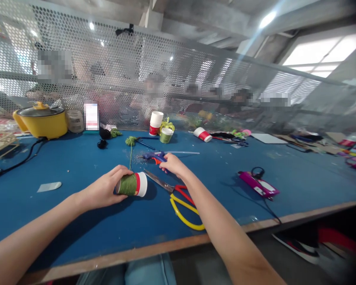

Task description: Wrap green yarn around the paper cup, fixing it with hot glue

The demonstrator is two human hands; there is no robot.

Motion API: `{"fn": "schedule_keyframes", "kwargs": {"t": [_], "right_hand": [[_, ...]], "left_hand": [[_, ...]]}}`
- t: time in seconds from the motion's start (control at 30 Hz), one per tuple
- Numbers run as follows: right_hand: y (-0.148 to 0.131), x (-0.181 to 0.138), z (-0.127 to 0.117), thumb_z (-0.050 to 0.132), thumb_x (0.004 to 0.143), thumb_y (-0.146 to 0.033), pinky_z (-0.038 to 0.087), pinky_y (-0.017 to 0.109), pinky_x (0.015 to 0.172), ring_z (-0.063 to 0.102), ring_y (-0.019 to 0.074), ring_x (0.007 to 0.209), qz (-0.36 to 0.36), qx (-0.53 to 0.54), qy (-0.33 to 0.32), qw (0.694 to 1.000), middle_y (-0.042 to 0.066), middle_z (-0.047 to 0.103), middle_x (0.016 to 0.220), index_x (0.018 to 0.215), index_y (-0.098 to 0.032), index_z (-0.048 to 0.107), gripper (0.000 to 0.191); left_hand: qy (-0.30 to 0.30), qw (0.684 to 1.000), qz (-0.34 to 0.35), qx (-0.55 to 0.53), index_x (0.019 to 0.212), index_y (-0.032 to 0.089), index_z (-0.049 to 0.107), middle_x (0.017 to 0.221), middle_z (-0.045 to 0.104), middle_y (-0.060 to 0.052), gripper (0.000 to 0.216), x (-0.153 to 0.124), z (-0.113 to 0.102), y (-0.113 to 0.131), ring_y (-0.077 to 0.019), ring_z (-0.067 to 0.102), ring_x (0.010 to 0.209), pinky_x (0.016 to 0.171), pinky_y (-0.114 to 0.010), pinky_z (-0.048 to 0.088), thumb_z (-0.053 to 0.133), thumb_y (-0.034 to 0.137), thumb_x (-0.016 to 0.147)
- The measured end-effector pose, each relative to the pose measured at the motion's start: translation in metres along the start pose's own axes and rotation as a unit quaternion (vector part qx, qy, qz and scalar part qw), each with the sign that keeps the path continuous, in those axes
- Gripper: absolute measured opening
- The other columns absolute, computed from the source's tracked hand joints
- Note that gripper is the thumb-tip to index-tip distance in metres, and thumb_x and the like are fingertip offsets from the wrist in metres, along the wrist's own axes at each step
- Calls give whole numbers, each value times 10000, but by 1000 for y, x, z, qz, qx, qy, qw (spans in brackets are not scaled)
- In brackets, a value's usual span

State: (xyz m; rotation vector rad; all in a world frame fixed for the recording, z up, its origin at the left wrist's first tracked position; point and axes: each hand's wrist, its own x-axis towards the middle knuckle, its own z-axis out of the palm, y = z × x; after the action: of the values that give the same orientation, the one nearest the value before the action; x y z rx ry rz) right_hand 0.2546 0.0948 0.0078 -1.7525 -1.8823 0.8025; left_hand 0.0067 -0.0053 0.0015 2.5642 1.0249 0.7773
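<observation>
My left hand grips a paper cup lying on its side, partly wrapped in green yarn, with a red band and white rim showing. A strand of green yarn runs from the cup to a small tuft farther back. My right hand reaches forward and closes on the handle of a blue and orange glue gun that rests on the blue table. Scissors with red and yellow handles lie between my forearms.
At the back stand a yellow pot, a white cup, a green-wrapped cup and a tipped red and white cup. A magenta device with a cord lies on the right. A perforated screen separates other people.
</observation>
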Motion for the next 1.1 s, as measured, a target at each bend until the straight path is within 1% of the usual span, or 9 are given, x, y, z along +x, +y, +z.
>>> {"fn": "schedule_keyframes", "kwargs": {"t": [0.1, 0.2, 0.3, 0.37, 0.47, 0.57, 0.77, 0.93, 1.1], "right_hand": [[-8, -11, -6, 533, 658, -116, 385, 196, 445, 474, 78, 449, -11, 66, -26, 997, -28, 511, 513, 740, -140, 523, 86], [-15, -19, -10, 550, 689, -177, 408, 198, 474, 482, 71, 484, -24, 174, -63, 983, -25, 510, 554, 718, -133, 522, 59], [-19, -25, -11, 626, 663, -289, 397, 202, 459, 465, 68, 472, -31, 280, -78, 956, -36, 503, 539, 697, -137, 527, 185], [-22, -30, -12, 654, 638, -318, 401, 205, 466, 469, 69, 475, -43, 298, -82, 950, -31, 515, 532, 680, -133, 540, 222], [-26, -37, -12, 647, 647, -318, 392, 206, 460, 483, 72, 473, -68, 281, -113, 951, -8, 550, 547, 696, -115, 584, 219], [-30, -44, -13, 619, 679, -312, 342, 198, 413, 443, 64, 426, -95, 240, -127, 958, -18, 526, 496, 711, -108, 604, 208], [-35, -57, -17, 597, 692, -302, 348, 199, 414, 420, 59, 393, -109, 147, -102, 978, -29, 494, 449, 652, -116, 586, 191], [-40, -63, -18, 574, 709, -337, 344, 192, 393, 425, 64, 381, -105, 88, -88, 987, -27, 480, 432, 613, -133, 555, 226], [-43, -66, -17, 578, 705, -336, 343, 192, 381, 426, 72, 380, -93, 67, -85, 990, -30, 476, 422, 620, -148, 532, 211]], "left_hand": [[10, 1000, 8, 11, 1154, 193, 379, 1144, 462, -103, 466, -1, 1, -3, -227, 491, 1058, 896, -354, 440, 568, 156, 729], [20, 999, 10, 27, 1160, 198, 375, 1166, 445, -106, 458, -1, 1, -7, -231, 468, 1084, 916, -375, 427, 543, 123, 741], [29, 999, 9, 37, 1158, 201, 372, 1184, 415, -107, 466, -1, 3, -9, -232, 441, 1108, 930, -382, 414, 515, 71, 734], [33, 999, 1, 36, 1149, 205, 377, 1179, 400, -106, 464, -1, 3, -11, -229, 444, 1098, 920, -377, 421, 507, 55, 729], [40, 999, -24, 25, 1140, 215, 386, 1152, 400, -96, 457, -1, 4, -13, -229, 467, 1064, 894, -375, 439, 535, 80, 730], [37, 998, -43, 10, 1143, 220, 389, 1131, 423, -86, 481, -1, 4, -17, -237, 477, 1052, 888, -389, 443, 596, 131, 719], [31, 998, -56, -12, 1160, 237, 399, 1128, 448, -78, 489, -1, 2, -20, -238, 496, 1047, 879, -392, 447, 626, 214, 728], [42, 998, -46, -14, 1152, 222, 414, 1113, 460, -77, 452, -1, 2, -20, -229, 494, 1041, 887, -380, 439, 603, 199, 742], [39, 998, -49, -16, 1161, 226, 405, 1128, 450, -81, 451, -2, 2, -20, -232, 483, 1064, 899, -386, 434, 591, 195, 751]]}}
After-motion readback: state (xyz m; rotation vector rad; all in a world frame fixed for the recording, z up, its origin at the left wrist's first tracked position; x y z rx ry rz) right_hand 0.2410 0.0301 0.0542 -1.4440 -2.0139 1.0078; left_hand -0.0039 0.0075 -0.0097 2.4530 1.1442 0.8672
